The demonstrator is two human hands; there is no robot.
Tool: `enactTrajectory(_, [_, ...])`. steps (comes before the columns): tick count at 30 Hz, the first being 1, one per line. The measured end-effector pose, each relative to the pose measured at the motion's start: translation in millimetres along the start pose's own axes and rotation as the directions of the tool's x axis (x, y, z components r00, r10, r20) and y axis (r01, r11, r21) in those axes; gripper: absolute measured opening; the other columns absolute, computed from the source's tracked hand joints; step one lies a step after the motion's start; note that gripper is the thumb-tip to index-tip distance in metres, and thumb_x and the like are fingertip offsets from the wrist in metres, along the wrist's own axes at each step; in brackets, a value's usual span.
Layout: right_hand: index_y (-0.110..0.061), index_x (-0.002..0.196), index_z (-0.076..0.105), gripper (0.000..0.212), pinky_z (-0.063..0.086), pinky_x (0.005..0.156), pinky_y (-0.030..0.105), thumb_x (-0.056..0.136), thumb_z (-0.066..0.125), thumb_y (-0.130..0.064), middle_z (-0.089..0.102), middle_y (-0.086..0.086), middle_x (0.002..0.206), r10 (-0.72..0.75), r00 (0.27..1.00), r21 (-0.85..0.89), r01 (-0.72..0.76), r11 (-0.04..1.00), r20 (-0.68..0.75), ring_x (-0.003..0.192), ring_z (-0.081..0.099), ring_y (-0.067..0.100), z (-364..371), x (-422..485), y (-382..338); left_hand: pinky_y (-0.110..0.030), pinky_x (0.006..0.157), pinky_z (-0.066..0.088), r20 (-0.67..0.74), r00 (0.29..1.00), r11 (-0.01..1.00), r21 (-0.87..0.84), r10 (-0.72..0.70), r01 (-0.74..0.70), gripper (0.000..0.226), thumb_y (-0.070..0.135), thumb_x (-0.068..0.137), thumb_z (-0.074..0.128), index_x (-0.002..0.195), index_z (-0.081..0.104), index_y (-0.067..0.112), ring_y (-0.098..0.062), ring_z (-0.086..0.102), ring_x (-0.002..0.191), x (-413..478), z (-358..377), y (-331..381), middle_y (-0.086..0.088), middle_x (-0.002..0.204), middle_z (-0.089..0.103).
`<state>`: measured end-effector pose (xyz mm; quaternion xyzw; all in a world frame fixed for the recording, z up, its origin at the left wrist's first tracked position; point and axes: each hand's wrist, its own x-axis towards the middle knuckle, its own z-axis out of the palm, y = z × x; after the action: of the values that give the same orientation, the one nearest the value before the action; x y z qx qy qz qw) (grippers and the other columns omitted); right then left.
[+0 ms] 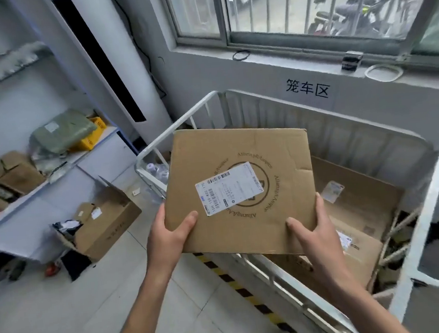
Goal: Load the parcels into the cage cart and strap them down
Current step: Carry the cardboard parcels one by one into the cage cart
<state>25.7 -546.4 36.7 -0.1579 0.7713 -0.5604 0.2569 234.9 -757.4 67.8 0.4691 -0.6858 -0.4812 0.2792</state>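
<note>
Pinching the near left corner of a flat cardboard parcel (238, 148) with the left hand (170, 237), thumb pressing on the top face, fingers out of sight underneath. Clamping the near right corner the same way with the right hand (316, 235), thumb lying on top beside the edge. Holding the parcel in the air, slightly tilted, above the near rail of the white cage cart (422, 217) and partly over its inside. Showing a white shipping label (229, 188) stuck over a round printed logo on the upper face. Looking past it at two more cartons lying inside the cart: a large flat box (355, 189) toward the back and a smaller box (367, 257) nearer, each labelled. Seeing pale ropes (401, 222) slanting by the cart's right wall. Standing beside yellow-and-black floor tape (237, 287) running along the cart's near side, with a shelf (101, 160) of packages and an open carton (106, 224) on the floor off to the left.
</note>
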Motion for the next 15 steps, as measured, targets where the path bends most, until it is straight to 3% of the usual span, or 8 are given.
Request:
enactTrajectory(6, [-0.04, 0.153, 0.02, 0.083, 0.048, 0.103, 0.04, 0.087, 0.07, -0.038, 0.051, -0.012, 0.138, 0.037, 0.994, 0.064, -0.03, 0.997, -0.1, 0.12, 0.054, 0.012, 124.0, 122.2, -21.3, -0.032, 0.087, 0.056, 0.093, 0.993, 0.997, 0.006, 0.076, -0.077, 0.05, 0.064, 0.073, 0.076, 0.118, 0.057, 0.058, 0.003, 0.066, 0.102, 205.9, -11.1, -24.0, 0.026, 0.115, 0.068])
enactTrajectory(9, [-0.032, 0.15, 0.025, 0.075, 0.048, 0.106, 0.043, 0.09, 0.07, -0.032, 0.053, -0.004, 0.14, 0.15, 0.976, 0.097, -0.136, 0.986, -0.157, 0.121, 0.056, 0.015, 191.4, 184.1, -12.9, -0.041, 0.09, 0.057, 0.233, 0.969, 0.994, 0.057, 0.076, -0.092, 0.055, 0.062, 0.073, 0.076, 0.122, 0.057, 0.045, -0.004, 0.066, 0.103, 323.4, 1.9, -52.6, 0.018, 0.115, 0.069])
enactTrajectory(11, [-0.031, 0.147, 0.027, 0.071, 0.044, 0.104, 0.033, 0.091, 0.07, -0.029, 0.053, -0.003, 0.142, 0.246, 0.943, 0.123, -0.223, 0.967, -0.223, 0.117, 0.057, 0.009, 233.5, 213.0, -3.9, -0.039, 0.09, 0.057, 0.358, 0.932, 0.989, 0.109, 0.055, -0.101, 0.045, 0.064, 0.069, 0.074, 0.11, 0.055, 0.057, 0.0, 0.065, 0.1, 395.3, 14.0, -72.6, 0.019, 0.112, 0.067])
enactTrajectory(13, [-0.025, 0.154, 0.02, 0.08, 0.039, 0.105, 0.028, 0.091, 0.07, -0.026, 0.05, -0.001, 0.146, 0.341, 0.903, 0.134, -0.316, 0.939, -0.262, 0.122, 0.053, 0.012, 275.4, 234.3, 6.8, -0.038, 0.09, 0.056, 0.444, 0.895, 0.983, 0.154, 0.026, -0.105, 0.051, 0.065, 0.066, 0.073, 0.114, 0.056, 0.059, -0.003, 0.065, 0.103, 452.7, 20.1, -96.2, 0.015, 0.116, 0.067])
enactTrajectory(15, [-0.021, 0.157, 0.016, 0.085, 0.038, 0.108, 0.03, 0.092, 0.07, -0.023, 0.046, 0.002, 0.149, 0.416, 0.869, 0.144, -0.39, 0.909, -0.27, 0.127, 0.049, 0.015, 317.8, 254.5, 15.6, -0.034, 0.087, 0.055, 0.494, 0.869, 0.978, 0.19, -0.018, -0.088, 0.062, 0.064, 0.065, 0.074, 0.122, 0.058, 0.049, -0.004, 0.066, 0.103, 501.0, 17.6, -121.3, 0.013, 0.118, 0.068])
